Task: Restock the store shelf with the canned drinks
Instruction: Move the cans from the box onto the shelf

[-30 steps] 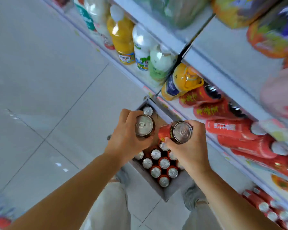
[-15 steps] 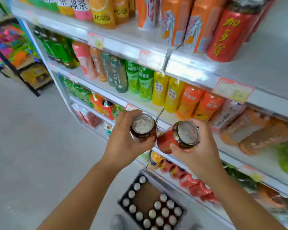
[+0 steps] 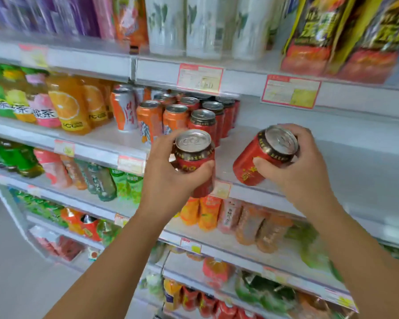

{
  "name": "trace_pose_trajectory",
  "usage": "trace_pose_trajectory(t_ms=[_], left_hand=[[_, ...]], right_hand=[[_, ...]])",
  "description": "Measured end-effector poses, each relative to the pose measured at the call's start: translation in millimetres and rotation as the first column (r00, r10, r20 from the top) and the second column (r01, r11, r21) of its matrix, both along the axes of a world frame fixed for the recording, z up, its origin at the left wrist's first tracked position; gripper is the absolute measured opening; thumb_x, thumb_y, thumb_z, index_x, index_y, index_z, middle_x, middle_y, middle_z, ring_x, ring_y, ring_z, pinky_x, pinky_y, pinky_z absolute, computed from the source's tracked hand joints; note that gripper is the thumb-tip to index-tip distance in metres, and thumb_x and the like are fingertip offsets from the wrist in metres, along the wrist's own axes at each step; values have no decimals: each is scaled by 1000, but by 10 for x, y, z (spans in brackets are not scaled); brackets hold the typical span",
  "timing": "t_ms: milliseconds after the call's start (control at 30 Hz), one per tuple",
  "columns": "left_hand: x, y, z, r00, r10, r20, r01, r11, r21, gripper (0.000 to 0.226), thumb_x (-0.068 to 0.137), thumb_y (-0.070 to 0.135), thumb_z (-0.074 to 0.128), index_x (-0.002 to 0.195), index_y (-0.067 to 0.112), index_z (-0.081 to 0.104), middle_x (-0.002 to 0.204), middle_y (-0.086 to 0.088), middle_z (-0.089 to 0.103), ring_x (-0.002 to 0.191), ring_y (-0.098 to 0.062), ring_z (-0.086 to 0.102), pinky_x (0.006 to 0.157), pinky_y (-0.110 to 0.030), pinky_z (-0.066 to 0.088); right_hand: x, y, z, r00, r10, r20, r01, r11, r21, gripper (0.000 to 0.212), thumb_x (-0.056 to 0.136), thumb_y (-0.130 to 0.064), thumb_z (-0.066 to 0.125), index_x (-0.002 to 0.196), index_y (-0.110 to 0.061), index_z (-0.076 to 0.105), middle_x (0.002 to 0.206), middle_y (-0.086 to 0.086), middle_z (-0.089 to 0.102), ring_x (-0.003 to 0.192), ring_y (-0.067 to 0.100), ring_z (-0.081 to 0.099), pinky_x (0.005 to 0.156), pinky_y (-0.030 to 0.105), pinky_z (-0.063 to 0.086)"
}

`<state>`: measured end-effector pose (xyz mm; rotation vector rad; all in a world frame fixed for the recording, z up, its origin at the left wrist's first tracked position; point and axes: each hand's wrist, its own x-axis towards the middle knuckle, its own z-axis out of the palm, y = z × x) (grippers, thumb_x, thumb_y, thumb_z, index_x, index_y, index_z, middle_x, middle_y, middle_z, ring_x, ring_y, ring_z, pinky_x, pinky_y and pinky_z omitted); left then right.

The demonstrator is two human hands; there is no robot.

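Note:
My left hand (image 3: 168,178) grips a red can (image 3: 195,155) with a silver top, held upright in front of the shelf edge. My right hand (image 3: 295,166) holds a second red can (image 3: 260,157), tilted to the left over the white shelf board (image 3: 332,162). A row of the same red cans (image 3: 204,122) stands on that shelf just behind my left hand, with orange cans (image 3: 151,118) to their left. The shelf to the right of the red cans is bare.
Orange juice bottles (image 3: 69,104) and tea bottles fill the shelf's left part. White bottles (image 3: 203,26) and snack bags (image 3: 346,35) sit on the shelf above. Price tags (image 3: 199,78) hang on its edge. Lower shelves hold more bottles (image 3: 251,222).
Both hands have risen with their cans from above the box on the floor up to the can shelf. The view tilted upward, so the box is out of sight.

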<state>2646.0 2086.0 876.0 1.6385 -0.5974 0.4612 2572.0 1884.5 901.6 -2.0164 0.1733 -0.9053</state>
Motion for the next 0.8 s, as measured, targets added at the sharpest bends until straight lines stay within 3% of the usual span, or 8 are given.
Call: trace_pose_trajectory(t_ms=[133,333,433,533,667,800], left_hand=[[175,-178,38,1000,22,-1,-22,1000,12,53,65,42,77,111,52,53,109,23,51,108,0,56,95,-37,52],[363,-347,65,1000,15,-2,-15,999,44,59,62,49,73,118,38,58,116,14,55,112,-7,58,97,-34,50],[442,-518,111,1000,-10,-1,11,998,60,62,60,50,75,119,39,57,118,12,55,113,-6,57,99,-33,49],[467,-736,145,1000,-30,5,29,993,118,66,63,43,78,124,26,59,117,10,54,112,-5,55,100,-27,46],[510,-957,73,999,-40,19,37,988,153,74,65,44,78,132,21,55,125,4,56,118,-8,54,102,-29,45],[544,-1041,-39,999,-5,32,-1,983,185,77,69,38,82,137,18,52,130,1,53,123,-12,51,105,-27,41]], right_hand=[[315,-341,38,996,-55,-66,55,998,4,66,65,-17,83,121,-26,49,103,-23,55,97,5,55,84,23,41],[651,-616,-67,987,-55,-154,62,997,40,64,69,-20,82,121,-24,45,107,-12,56,93,2,55,70,14,39],[737,-680,-110,988,-45,-149,56,996,68,64,71,-27,83,122,-24,45,112,-10,57,94,2,55,71,12,39],[766,-753,-151,985,-3,-172,14,998,60,65,73,-29,82,126,-26,45,114,-10,56,95,0,54,71,9,37],[793,-873,-194,963,84,-257,-76,996,40,82,72,-28,83,138,-30,34,120,-6,54,104,9,54,76,17,40],[858,-985,-186,959,78,-271,-79,997,8,84,72,-27,84,139,-25,34,122,-3,56,105,13,57,82,23,43]])
